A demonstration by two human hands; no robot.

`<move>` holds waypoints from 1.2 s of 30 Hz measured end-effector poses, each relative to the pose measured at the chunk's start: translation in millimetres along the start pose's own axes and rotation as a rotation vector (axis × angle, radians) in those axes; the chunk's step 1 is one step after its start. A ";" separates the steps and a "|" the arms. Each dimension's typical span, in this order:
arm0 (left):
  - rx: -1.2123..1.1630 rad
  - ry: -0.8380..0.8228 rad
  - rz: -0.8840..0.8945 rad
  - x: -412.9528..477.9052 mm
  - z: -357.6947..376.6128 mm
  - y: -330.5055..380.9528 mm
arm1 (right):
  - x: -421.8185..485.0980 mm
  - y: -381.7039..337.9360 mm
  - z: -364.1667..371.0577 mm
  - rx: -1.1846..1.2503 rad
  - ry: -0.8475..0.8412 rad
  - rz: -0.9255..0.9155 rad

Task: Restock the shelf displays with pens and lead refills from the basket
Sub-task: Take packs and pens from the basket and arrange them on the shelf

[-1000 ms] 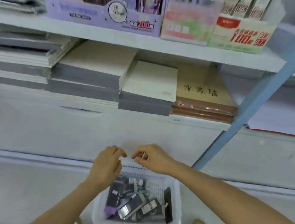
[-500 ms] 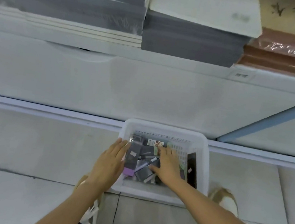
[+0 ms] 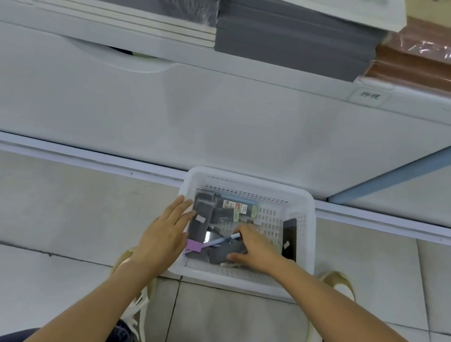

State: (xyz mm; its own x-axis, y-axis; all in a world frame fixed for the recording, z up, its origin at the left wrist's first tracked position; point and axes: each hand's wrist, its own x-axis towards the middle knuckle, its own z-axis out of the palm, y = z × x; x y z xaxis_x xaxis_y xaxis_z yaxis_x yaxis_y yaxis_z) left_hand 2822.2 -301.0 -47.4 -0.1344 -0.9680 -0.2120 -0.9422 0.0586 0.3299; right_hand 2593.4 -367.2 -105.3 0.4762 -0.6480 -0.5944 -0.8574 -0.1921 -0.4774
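So the basket (image 3: 251, 180) is sitting on the tile floor (image 3: 44, 205), pushed right up against the white cabinet front (image 3: 225, 119) under the shelf, and it's holding a messy pile of packs. The left hand (image 3: 165, 237) lies over the left rim, fingers straight and loose, fingertips touching a tall dark pack (image 3: 200, 219) with a purple end (image 3: 194, 245). The right hand (image 3: 256, 248) is down in the pile with fingers curled and thumb on a grey pack (image 3: 218, 256). It covers whatever's underneath, so I honestly can't tell if it has hold of anything. A pale blue pen (image 3: 220, 242) lies slanted between the hands, its tip right by the right fingers. A refill pack with a red label (image 3: 238, 206) lies at the far side, and a black pack (image 3: 289, 241) stands against the right wall. Up top there are grey paper stacks (image 3: 292, 37) and a brown wrapped stack (image 3: 435, 68). A blue post (image 3: 418, 166) slants off right, and a shoe (image 3: 339, 281) peeks out beside the basket.
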 end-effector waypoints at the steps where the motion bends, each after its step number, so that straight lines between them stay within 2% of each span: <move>1: -0.001 0.002 -0.001 0.6 0.6 -0.4 | -1.4 -0.4 0.7 0.020 -0.037 -0.003; 6: 0.009 -0.024 -0.023 1.7 2.3 -4.0 | -7.3 7.9 -23.5 0.191 -0.056 -0.017; 8: -0.014 -0.016 -0.032 3.2 0.1 -2.0 | -11.4 14.9 -45.3 0.189 -0.061 -0.008; 11: -0.018 0.078 0.000 10.9 -9.5 9.3 | -18.7 23.9 -80.7 0.126 -0.050 -0.019; 13: -0.106 0.132 0.059 19.9 -16.0 21.0 | -25.5 20.3 -101.3 0.132 -0.066 -0.048; 16: -0.338 -0.040 0.109 33.2 -22.7 43.0 | -31.4 -1.9 -115.1 0.121 -0.120 -0.140; 19: -0.517 -0.295 0.020 38.3 -26.9 59.8 | -29.7 -31.9 -108.2 0.110 -0.158 -0.232; 22: -0.826 -0.460 -0.082 34.6 -27.6 52.4 | -24.8 -50.8 -97.6 0.229 -0.182 -0.258; 24: -0.935 -0.498 -0.129 30.6 -30.0 35.7 | -18.7 -56.4 -92.9 0.358 -0.165 -0.241; 27: -0.986 -0.316 -0.251 24.5 -34.2 6.7 | -1.7 -62.2 -77.6 0.627 0.009 -0.153; 29: -1.015 -0.123 -0.387 21.5 -33.4 -12.1 | 14.5 -63.3 -58.9 0.662 0.155 -0.026; 31: -1.046 0.020 -0.488 19.4 -30.2 -26.1 | 31.2 -67.9 -37.7 0.619 0.164 0.101; 33: -1.069 0.063 -0.552 17.8 -25.1 -32.9 | 45.7 -75.2 -15.8 0.527 0.156 0.137; 36: -1.072 0.011 -0.561 14.9 -15.4 -32.4 | 58.0 -81.9 2.7 0.453 0.261 0.163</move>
State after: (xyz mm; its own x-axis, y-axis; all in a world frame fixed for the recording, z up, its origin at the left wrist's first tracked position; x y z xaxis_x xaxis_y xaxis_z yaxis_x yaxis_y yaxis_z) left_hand 2855.5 -321.1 -47.1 0.2194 -0.7961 -0.5640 -0.1348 -0.5973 0.7906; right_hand 2691.8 -387.0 -102.4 0.2305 -0.8153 -0.5312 -0.7186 0.2255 -0.6579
